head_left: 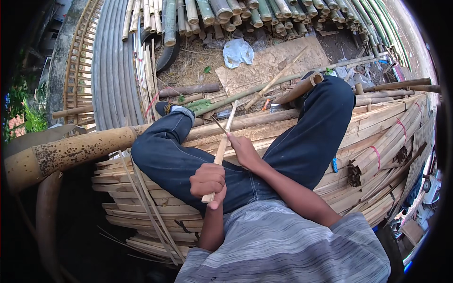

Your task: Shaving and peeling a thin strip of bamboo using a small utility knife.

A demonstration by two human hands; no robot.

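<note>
My left hand [207, 183] is closed in a fist round the near end of a pale split-bamboo strip [221, 150]. The strip slants up and away between my knees, its far end near the bamboo pieces on the ground. Further along it, my right hand [244, 150] grips a knife whose handle is hidden in the fingers. The narrow dark knife blade [219, 126] points up and left, crossing or touching the strip; which of the two cannot be made out. My legs in dark jeans [306, 146] are spread on either side.
I sit on stacked split bamboo [137, 207]. A thick bamboo pole [85, 151] juts out at the left. Many cut bamboo poles [264, 12] lie at the far side. Beyond my feet are a cardboard sheet [269, 61], a plastic bag [238, 53] and a long green pole [264, 86].
</note>
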